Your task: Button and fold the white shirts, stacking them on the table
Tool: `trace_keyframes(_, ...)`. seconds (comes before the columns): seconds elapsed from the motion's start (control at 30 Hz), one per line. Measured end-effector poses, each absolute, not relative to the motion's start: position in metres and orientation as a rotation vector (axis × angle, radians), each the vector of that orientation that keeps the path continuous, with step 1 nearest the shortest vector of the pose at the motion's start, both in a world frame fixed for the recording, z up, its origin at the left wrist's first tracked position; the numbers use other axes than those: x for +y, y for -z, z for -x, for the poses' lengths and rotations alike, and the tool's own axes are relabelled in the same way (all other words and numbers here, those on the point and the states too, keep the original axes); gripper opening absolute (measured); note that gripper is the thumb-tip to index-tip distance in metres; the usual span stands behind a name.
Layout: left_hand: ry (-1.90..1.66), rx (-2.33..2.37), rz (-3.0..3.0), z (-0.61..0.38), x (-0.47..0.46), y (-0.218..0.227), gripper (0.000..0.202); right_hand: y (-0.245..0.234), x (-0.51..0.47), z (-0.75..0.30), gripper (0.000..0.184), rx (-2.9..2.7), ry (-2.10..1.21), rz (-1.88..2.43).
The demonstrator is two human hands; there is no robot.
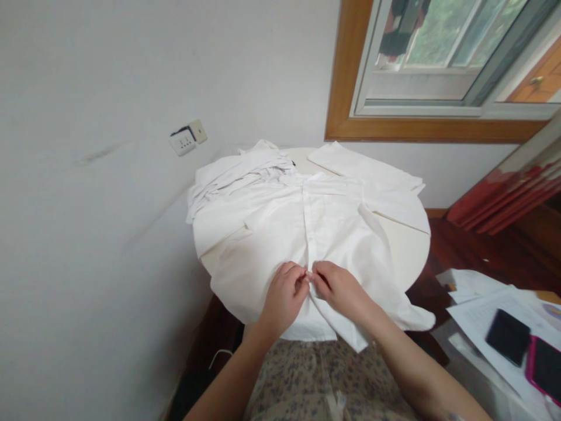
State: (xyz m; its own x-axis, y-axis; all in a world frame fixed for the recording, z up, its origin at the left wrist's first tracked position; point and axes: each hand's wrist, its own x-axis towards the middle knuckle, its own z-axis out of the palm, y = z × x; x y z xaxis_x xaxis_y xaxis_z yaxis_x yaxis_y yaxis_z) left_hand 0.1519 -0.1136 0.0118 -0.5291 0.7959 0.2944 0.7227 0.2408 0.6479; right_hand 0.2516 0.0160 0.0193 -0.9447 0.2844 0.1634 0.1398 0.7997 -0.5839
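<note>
A white button shirt [333,228] lies front up, spread over a small round table [407,248], its hem hanging toward me. My left hand [283,298] and my right hand [339,289] meet at the shirt's front placket, low on the shirt. Both pinch the fabric edges there with thumb and fingers, fingertips almost touching. Buttons run up the placket above my hands to the collar.
A pile of white garments [236,175] lies on the table's far left, and a folded white piece [363,166] at the far right. A wall with a socket [187,138] is left, a window behind. Papers [477,313] and two phones [508,336] lie at right.
</note>
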Motion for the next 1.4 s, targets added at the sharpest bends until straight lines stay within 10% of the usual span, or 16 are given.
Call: trace_keyframes(1.4, -1.125, 2.402, -1.548, -0.1559, -0.1142, -0.0174, 0.013, -0.011, 0.0218, -0.2544, 0.028, -2.656, -1.039, 0.314)
